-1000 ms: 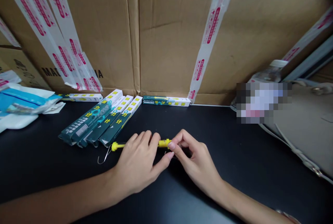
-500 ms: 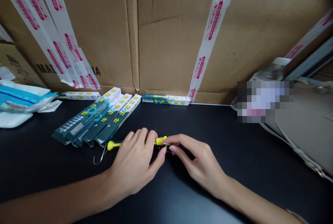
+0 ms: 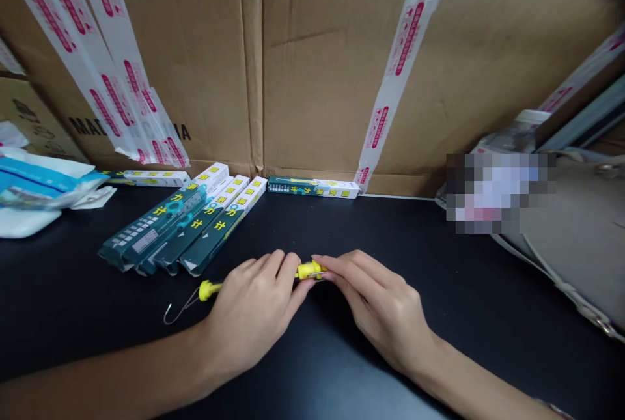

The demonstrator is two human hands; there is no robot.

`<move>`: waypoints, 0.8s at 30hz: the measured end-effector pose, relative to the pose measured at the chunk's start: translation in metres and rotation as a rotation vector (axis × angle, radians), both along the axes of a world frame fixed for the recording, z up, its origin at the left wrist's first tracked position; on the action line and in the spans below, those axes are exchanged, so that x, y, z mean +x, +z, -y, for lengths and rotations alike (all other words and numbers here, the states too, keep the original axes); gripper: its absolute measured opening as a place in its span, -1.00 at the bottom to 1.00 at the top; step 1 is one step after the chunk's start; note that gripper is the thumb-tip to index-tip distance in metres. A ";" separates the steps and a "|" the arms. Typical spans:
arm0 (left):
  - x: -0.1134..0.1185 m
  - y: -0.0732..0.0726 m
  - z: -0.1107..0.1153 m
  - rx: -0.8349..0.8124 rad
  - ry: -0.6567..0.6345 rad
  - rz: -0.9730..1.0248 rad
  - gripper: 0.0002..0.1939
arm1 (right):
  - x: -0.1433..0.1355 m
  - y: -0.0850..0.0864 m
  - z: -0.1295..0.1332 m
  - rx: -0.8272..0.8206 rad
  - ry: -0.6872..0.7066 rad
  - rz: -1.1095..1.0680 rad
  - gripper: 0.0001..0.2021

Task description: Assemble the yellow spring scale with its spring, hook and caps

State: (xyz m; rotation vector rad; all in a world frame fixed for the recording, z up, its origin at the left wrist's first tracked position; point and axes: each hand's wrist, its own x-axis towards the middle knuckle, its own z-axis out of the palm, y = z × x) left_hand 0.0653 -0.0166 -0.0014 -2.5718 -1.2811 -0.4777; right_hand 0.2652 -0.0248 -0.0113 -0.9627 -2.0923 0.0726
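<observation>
A spring scale (image 3: 308, 270) with yellow ends and a dark middle lies across the front of the black table, mostly covered by my left hand (image 3: 256, 312). Those fingers are wrapped round its barrel. From the left yellow cap (image 3: 206, 290) a bent metal hook (image 3: 176, 313) sticks out freely. My right hand (image 3: 381, 299) pinches the opposite yellow end, where a thin metal piece shows between thumb and index finger. Behind my left hand lie several green-and-white printed boxes (image 3: 209, 226), side by side at a slant.
Another such box (image 3: 312, 187) lies along the foot of a big taped carton (image 3: 322, 68). A blue-and-white packet (image 3: 49, 182) is at the left. To the right are a clear bottle (image 3: 522, 130), partly blurred out, and a grey bag (image 3: 571, 224).
The scale's hook end has dropped slightly toward the front left. My right fingers have closed in on the right yellow end and that hand has shifted a little right.
</observation>
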 end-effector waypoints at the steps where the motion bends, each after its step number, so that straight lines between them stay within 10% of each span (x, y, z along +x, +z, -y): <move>1: 0.000 -0.001 0.000 0.010 -0.006 0.007 -0.85 | 0.000 0.000 0.000 0.034 0.000 0.022 -0.69; 13: 0.001 0.003 0.000 -0.068 0.077 -0.061 -0.74 | 0.000 0.005 -0.004 0.290 0.026 0.208 -0.70; 24: 0.000 0.009 -0.002 -0.191 0.060 -0.027 -0.53 | 0.005 0.001 -0.006 0.069 -0.053 0.184 -0.68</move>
